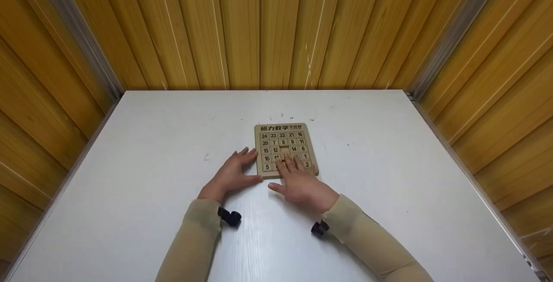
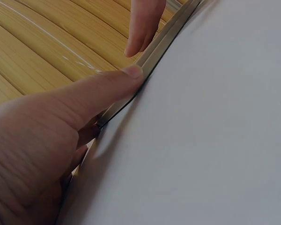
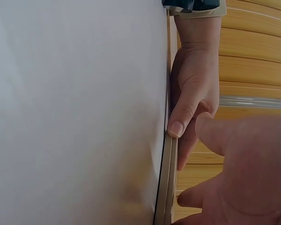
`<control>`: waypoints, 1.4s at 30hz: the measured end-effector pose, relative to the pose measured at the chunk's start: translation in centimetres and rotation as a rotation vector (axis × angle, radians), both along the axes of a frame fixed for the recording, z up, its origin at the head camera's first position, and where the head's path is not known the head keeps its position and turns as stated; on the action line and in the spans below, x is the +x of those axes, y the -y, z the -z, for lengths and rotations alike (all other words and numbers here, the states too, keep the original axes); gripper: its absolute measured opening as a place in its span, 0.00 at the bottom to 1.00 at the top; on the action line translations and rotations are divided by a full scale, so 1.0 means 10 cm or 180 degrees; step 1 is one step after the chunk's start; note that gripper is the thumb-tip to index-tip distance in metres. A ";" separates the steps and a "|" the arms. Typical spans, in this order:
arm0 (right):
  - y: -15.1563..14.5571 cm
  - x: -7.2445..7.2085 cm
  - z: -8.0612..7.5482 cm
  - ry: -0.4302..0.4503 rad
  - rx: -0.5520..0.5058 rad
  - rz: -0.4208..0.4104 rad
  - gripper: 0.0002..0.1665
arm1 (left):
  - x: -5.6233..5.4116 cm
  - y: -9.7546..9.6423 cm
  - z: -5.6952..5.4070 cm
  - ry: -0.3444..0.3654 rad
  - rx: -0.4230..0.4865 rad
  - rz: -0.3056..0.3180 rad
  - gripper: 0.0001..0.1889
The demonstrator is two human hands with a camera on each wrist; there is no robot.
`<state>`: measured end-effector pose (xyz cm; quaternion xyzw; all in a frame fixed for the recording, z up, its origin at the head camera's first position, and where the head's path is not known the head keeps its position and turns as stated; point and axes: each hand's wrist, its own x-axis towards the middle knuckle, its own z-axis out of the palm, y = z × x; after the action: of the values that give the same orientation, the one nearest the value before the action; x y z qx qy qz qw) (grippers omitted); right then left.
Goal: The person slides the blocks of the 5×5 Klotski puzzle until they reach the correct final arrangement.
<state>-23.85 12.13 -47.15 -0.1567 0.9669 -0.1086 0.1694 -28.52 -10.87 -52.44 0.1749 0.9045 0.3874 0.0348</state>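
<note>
A wooden sliding number puzzle [image 1: 281,128] lies flat on the white table, its square tiles marked with black numbers. One vacant square shows near its middle. My left hand [image 1: 233,172] holds the near left corner, fingers along the left side and thumb against the near edge. The left wrist view shows that thumb [image 2: 107,91] pressed on the puzzle's side [image 2: 161,51]. Over the lower tiles my right hand [image 1: 304,187] lies with extended fingertips touching them, covering several numbers. Its thumb stands apart from the board in the right wrist view, where the puzzle's edge [image 3: 166,183] is seen side-on.
The white table [image 1: 129,161] stretches around the puzzle and bears small dark marks. Yellow wood-look panels [image 1: 276,31] enclose the back and both sides, with metal posts at the corners. A small black camera [image 1: 231,217] sits on the left wrist, another [image 1: 319,229] on the right.
</note>
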 end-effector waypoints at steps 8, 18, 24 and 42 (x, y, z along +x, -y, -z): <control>0.02 -0.13 0.03 -0.0044 -0.0005 -0.0007 0.52 | 0.00 0.00 -0.01 -0.0040 0.0009 0.0022 0.44; 0.03 -0.21 0.05 -0.0027 -0.0109 0.0018 0.53 | 0.01 0.01 -0.02 -0.0037 -0.0025 0.0032 0.44; 0.01 -0.13 0.03 -0.0099 -0.0132 -0.0020 0.53 | 0.01 0.00 -0.02 -0.0005 -0.0032 0.0019 0.45; -0.07 0.31 -0.04 0.0088 -0.0187 -0.0089 0.50 | -0.01 0.00 0.01 0.0026 -0.0081 0.0005 0.45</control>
<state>-20.79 12.87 -46.79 -0.1736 0.9586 -0.1367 0.1795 -28.60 -10.90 -52.53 0.1735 0.9091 0.3765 0.0411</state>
